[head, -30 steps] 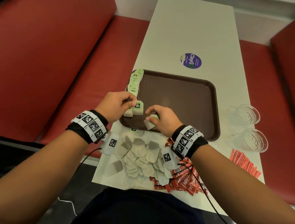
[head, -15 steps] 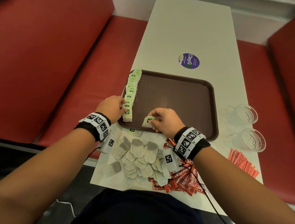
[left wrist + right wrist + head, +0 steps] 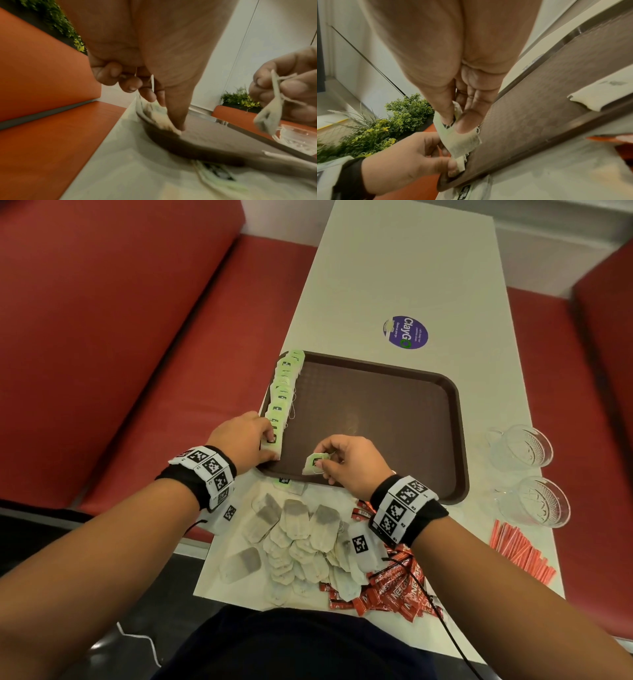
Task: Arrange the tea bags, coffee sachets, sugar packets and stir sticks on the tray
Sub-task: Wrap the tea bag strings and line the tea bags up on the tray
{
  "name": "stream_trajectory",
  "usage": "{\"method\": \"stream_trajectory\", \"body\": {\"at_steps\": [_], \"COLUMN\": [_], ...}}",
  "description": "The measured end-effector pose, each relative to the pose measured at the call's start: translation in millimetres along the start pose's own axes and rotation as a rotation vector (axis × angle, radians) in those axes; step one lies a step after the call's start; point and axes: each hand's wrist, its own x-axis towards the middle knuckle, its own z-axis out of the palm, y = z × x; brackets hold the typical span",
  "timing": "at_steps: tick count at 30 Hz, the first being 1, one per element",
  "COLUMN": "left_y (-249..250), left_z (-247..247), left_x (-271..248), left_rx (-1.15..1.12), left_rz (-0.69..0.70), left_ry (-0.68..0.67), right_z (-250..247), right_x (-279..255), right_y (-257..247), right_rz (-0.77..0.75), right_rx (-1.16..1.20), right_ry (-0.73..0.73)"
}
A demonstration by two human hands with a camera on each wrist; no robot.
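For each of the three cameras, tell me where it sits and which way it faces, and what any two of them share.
Head: worn on the head, looking forward and down at the brown tray on the table; both forearms and hands show.
Left wrist: under the left hand, facing along its fingers to the row of tea bags.
Right wrist: under the right hand, facing the tea bag it pinches; the left hand shows too.
Shared: all three show that pinched tea bag and the tray.
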Motion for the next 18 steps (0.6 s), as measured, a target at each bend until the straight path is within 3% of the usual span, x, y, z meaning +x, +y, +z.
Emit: {"method": "stream_trajectory", "body": {"at_steps": [5,9,11,14,18], "left_y": [18.4,32.7,31.9,19.2,-2.4], "left_z": [-17.4,-20.5,-20.8,-22.6,-22.1], "left_x": [-15.8,-23.0,-23.1,-21.4,-14.2], "left_rx": [-0.265,-0.224,-0.231,-0.328,-0.345], "left_rz": [0.243,0.360,0.309,0.167,0.002], "left_ry": [0.080,0.036,0.054,0.082,0.057], "right_z": [6.7,12.6,13.6,12.1,19.8], "right_x": [5.8,9.4,10.1,9.9,6.7], "right_y": [-0.1,-6.4,-7.7,-6.7,-5.5], "right_rz": [-0.049,-0.075,-0.086,-0.121,-0.209], "right_rx": [0.087,0.118,0.096,-0.129,-0.597], "right_ry": [0.012,0.014,0.022,0.010,-0.239]}}
